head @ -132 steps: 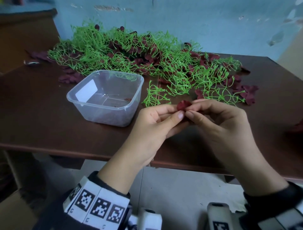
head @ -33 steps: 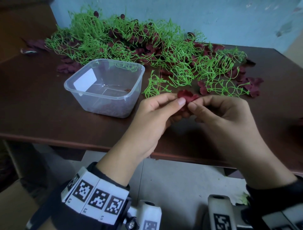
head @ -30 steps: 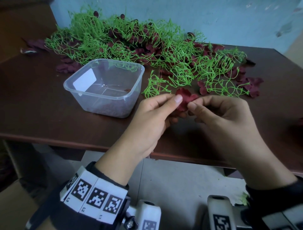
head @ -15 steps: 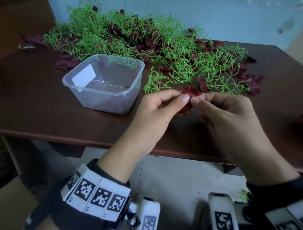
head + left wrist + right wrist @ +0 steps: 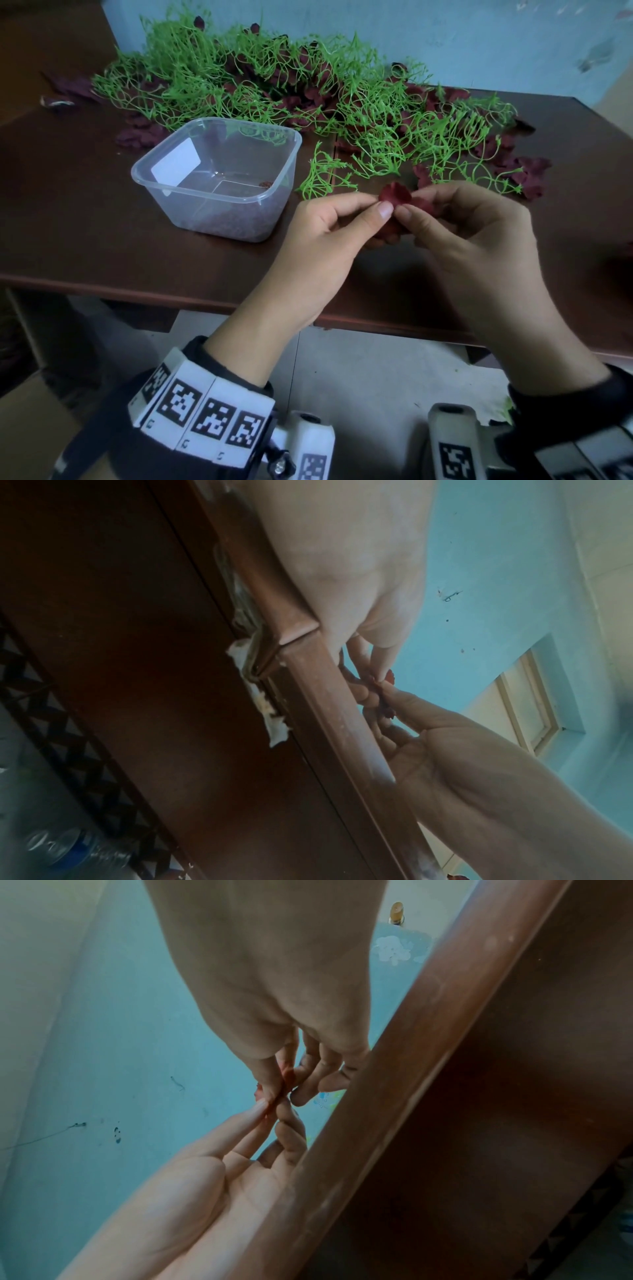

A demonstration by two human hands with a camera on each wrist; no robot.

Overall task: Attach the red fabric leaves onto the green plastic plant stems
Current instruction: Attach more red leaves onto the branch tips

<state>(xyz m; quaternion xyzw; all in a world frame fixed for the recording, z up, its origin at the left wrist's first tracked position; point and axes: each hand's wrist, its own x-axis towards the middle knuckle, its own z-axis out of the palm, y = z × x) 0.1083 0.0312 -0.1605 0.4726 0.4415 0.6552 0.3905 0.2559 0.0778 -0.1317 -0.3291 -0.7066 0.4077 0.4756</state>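
Red fabric leaves, dark crimson and soft-edged, are what we hold between both hands above the near part of the dark brown wooden table; they fan up past our thumbs as a rounded, slightly cupped petal shape.

Starting at our left, a clear square plastic tub stands on the table with a white label on its far inner wall. One small reddish scrap lies on its floor near the right corner. Just beside its right wall a small sprig of the green plastic plant stems rests apart from the main tangle, a bright green wiry heap along the back of the table with more dark red leaves caught among it and loose at its edges.

Next comes our left hand, thumb and forefinger pinching the leaf's left side. Our right hand pinches the right side, its other fingers curled beneath.

The left wrist view looks up from below the table edge and shows the leaf as a brighter red sliver at the meeting fingertips against a turquoise wall. The right wrist view shows only a thin red trace between our thumbs and fingers; whether a stem is held there we cannot tell.
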